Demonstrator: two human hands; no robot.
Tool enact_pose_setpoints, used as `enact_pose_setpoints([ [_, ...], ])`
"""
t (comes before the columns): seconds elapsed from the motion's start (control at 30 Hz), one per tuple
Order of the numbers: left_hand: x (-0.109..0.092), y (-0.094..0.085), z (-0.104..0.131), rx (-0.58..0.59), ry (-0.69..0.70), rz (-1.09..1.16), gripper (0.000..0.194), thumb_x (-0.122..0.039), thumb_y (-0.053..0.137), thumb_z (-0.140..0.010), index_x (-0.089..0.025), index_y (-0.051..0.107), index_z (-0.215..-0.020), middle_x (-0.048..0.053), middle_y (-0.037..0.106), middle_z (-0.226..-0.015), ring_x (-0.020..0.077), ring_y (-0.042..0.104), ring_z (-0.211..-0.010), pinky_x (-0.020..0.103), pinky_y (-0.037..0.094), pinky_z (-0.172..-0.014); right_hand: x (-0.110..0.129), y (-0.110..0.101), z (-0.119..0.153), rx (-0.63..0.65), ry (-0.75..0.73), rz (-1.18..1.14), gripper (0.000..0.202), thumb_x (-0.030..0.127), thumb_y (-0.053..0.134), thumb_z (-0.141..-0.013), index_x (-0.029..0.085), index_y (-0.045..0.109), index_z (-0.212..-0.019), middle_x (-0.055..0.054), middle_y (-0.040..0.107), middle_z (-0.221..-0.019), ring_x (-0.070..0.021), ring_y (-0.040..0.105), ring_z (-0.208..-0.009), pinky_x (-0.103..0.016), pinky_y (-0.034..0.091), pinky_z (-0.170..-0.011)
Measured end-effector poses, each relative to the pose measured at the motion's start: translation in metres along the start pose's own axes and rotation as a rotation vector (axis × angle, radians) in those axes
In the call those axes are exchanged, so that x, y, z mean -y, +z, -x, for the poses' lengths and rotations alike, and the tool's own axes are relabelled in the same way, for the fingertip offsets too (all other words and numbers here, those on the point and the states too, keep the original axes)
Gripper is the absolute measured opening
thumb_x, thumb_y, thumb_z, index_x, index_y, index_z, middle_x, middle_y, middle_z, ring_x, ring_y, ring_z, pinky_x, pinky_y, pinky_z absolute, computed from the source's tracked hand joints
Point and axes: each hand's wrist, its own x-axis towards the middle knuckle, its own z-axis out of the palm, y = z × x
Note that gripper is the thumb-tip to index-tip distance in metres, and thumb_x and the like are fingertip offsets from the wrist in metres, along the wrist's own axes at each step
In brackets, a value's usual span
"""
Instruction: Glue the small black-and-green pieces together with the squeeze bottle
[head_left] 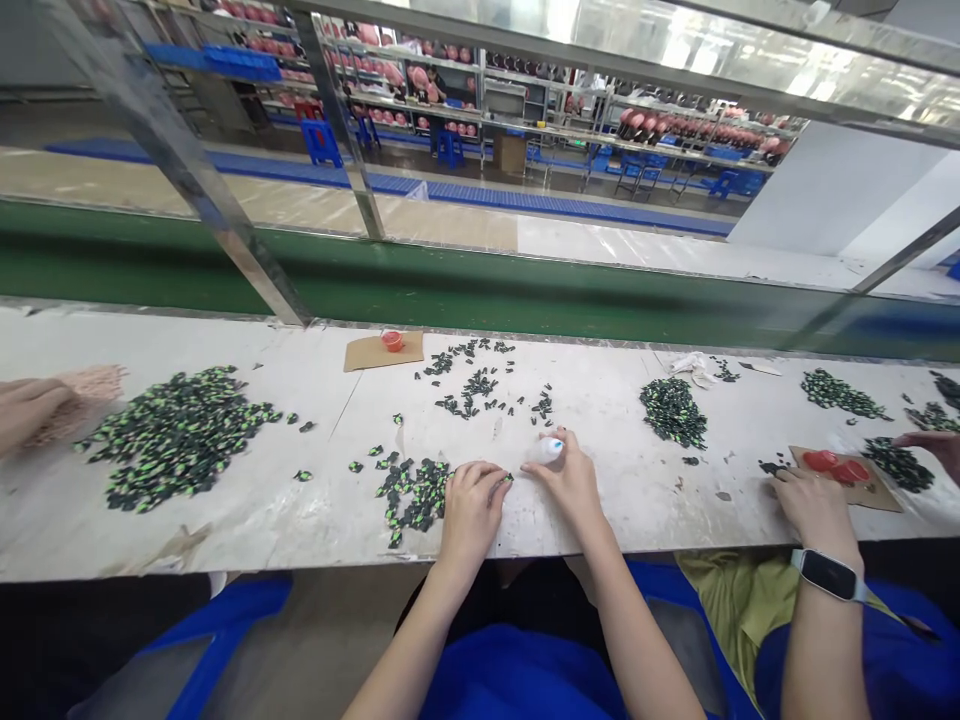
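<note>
My left hand [472, 500] pinches a small dark green-and-black piece [508, 478] between thumb and fingertips, just above the white worktable [322, 510]. Beside and partly under that hand lies a pile of similar pieces with bright green marks [412, 495]. My right hand [576, 485] is wrapped round a small white bottle [550, 450] with a blue tip, its thumb reaching toward the left hand. Beyond both hands, small dark pieces [478, 384] are scattered in loose clusters. What the small pieces are, I cannot make out.
A larger green-and-black pile [180, 430] lies to the left, near another person's hand [30, 410]. Cardboard [360, 353] at the back carries a red cup [392, 341]. To the right are another pile [673, 412] and a co-worker's hand [814, 510]. Metal posts [277, 285] rise behind.
</note>
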Motion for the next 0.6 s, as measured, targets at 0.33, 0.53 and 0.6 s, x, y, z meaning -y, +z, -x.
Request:
enact_pose_setpoints([
  [0.33, 0.005, 0.002, 0.0, 0.006, 0.007, 0.006, 0.012, -0.016, 0.062, -0.082, -0.023, 0.072, -0.085, 0.006, 0.071, -0.09, 0.0247, 0.06, -0.09, 0.038, 0.044, -0.076, -0.002, 0.029, -0.031, 0.091, -0.154, 0.151, 0.051, 0.023, 0.085, -0.057, 0.021, 0.061, -0.103, -0.008, 0.065, -0.103, -0.0279, 0.055, -0.107, -0.042, 0.047, -0.093],
  [0.53, 0.002, 0.0, -0.001, 0.03, -0.015, 0.024, 0.013, -0.016, 0.061, -0.083, -0.024, 0.071, -0.084, 0.005, 0.071, -0.089, 0.025, 0.059, -0.092, 0.039, 0.044, -0.079, -0.026, -0.019, -0.038, -0.118, -0.114, 0.338, 0.028, 0.018, 0.075, -0.068, 0.023, 0.071, -0.095, -0.01, 0.066, -0.098, -0.0293, 0.057, -0.097, -0.044, 0.045, -0.087],
  [0.6, 0.001, 0.0, -0.001, 0.019, -0.014, 0.04, 0.014, -0.016, 0.059, -0.083, -0.024, 0.071, -0.084, 0.005, 0.071, -0.089, 0.0249, 0.059, -0.092, 0.04, 0.045, -0.08, -0.032, -0.024, -0.045, -0.105, -0.08, 0.354, 0.012, 0.019, 0.075, -0.068, 0.022, 0.072, -0.079, -0.008, 0.066, -0.086, -0.027, 0.06, -0.085, -0.041, 0.047, -0.08],
])
